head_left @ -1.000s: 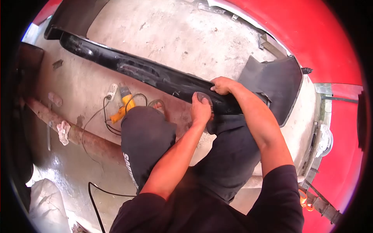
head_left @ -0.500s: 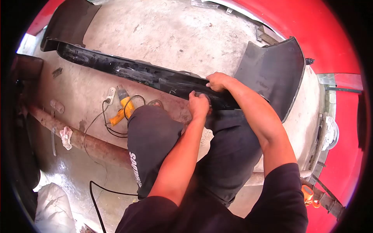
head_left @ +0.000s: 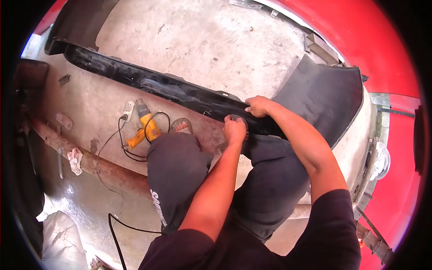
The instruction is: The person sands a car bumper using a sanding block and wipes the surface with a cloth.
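Observation:
A long black car bumper (head_left: 180, 90) lies across the floor before my knees, its inner side showing scuffs and pale smears. It has a wide curved end on the right and another at the far left. My right hand (head_left: 259, 106) is closed on the far edge, near the right end. On the near edge, just above my knee, my left hand (head_left: 235, 130) is closed with its fingers curled. A small dark patch shows by those fingers, and I cannot make out what it is.
A yellow heat gun (head_left: 148, 126) with a black cord lies left of my knee, beside a white power strip (head_left: 128, 110). A rusty pipe (head_left: 105, 168) runs along the floor, with crumpled paper (head_left: 75, 160) on it. Red car bodywork (head_left: 382, 54) borders the right.
The bumper's right end has tipped and swung down to the right. Both hands have moved slightly down and right with it, still on its edges. My view has also shifted a little.

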`<state>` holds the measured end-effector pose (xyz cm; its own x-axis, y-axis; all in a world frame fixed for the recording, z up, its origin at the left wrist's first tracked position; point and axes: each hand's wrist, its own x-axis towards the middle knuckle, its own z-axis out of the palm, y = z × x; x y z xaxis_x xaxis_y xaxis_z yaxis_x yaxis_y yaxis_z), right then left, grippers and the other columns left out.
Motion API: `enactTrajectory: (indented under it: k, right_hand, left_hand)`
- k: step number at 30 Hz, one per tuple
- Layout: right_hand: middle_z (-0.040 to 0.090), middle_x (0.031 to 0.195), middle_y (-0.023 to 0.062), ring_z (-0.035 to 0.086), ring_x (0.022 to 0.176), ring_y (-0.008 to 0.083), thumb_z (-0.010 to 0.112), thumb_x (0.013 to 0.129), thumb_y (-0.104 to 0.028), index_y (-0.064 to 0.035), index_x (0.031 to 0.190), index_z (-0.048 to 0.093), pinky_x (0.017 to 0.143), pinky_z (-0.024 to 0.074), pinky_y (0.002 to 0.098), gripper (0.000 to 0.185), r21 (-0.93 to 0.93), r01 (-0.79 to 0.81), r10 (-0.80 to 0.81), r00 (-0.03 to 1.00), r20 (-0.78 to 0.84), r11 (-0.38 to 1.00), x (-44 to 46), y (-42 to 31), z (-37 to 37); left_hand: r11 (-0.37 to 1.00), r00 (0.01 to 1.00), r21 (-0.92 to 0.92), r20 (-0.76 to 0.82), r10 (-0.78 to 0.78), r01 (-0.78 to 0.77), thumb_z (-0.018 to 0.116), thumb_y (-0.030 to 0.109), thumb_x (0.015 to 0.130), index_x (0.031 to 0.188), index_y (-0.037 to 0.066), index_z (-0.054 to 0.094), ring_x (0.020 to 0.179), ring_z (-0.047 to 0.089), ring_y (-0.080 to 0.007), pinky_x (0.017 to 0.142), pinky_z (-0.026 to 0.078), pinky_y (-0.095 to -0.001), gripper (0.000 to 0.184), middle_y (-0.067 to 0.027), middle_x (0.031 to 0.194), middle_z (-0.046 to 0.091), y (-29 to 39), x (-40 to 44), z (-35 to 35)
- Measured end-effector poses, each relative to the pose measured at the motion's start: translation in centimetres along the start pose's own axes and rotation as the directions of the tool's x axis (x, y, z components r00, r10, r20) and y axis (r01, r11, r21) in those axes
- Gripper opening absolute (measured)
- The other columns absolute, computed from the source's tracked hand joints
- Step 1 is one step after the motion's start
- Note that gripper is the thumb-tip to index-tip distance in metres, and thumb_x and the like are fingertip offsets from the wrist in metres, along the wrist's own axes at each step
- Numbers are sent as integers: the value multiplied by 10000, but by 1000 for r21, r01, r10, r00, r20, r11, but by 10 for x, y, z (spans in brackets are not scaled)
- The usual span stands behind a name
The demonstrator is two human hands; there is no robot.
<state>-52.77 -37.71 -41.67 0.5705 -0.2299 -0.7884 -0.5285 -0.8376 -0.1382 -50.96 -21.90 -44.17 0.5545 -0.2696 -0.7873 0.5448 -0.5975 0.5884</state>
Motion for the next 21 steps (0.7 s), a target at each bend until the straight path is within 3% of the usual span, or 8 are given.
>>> enactTrajectory:
  k: [2,4,7,11,14,17,19,21]
  right_hand:
    - [660,1164,197,602,1131,369,562,951,-345,-67,1162,652,943,480,445,361,-20,0,1,1000,3,1000,5,0,5]
    - [659,1159,203,603,1128,370,551,954,-355,-58,1163,648,944,479,447,376,-35,-11,11,1000,0,999,7,1,3]
    - [663,1122,220,603,1106,387,498,973,-427,-20,1128,650,950,474,457,461,38,-14,16,998,-54,999,8,0,6]
    - [659,1091,249,608,1057,423,483,981,-450,-18,1127,641,924,474,476,483,172,19,1,993,-117,985,15,5,10]
    - [675,1062,233,620,1045,407,473,981,-481,-18,1079,676,922,480,471,515,204,29,1,989,-145,979,16,7,4]
    - [669,1065,249,618,1036,416,486,975,-498,-28,1091,681,907,479,471,522,188,22,-3,995,-102,982,22,12,-1]
    - [675,1032,252,622,1017,422,472,969,-540,-20,1079,692,897,481,471,575,172,6,10,996,-94,985,24,13,-4]
    - [676,1028,258,627,1010,422,467,961,-564,1,1033,704,898,485,470,617,170,-2,19,995,-98,985,26,11,-7]
  left_hand:
    - [1000,1000,-1,-10,-30,30,579,248,882,1362,-2,465,785,715,-363,617,595,-424,553,-251,1024,687,-15,9,5]
    - [971,969,118,-108,222,-209,603,311,885,1291,-43,519,930,687,-402,800,553,-451,545,-268,1052,678,-42,20,12]
    - [978,980,60,16,199,-199,619,350,876,1215,-57,573,1007,654,-420,900,487,-458,531,-278,1048,675,-58,9,-5]
    - [968,976,127,55,211,-216,631,356,869,1135,-56,614,968,664,-414,854,498,-459,491,-277,1021,678,-65,4,-18]
    - [984,982,-8,46,180,-180,620,345,877,1087,-53,624,946,664,-419,832,498,-456,450,-279,987,678,-63,4,-25]
    - [943,948,118,-31,318,-312,619,329,885,1035,-51,631,932,665,-415,816,499,-452,409,-275,972,679,-46,10,-32]
    - [936,935,21,-37,353,-352,655,306,882,1044,-57,650,844,683,-299,770,509,-400,399,-241,925,692,-44,20,-33]
    - [937,938,88,-47,342,-337,663,331,882,1031,-55,653,833,684,-302,763,508,-402,414,-237,905,694,-36,18,-35]
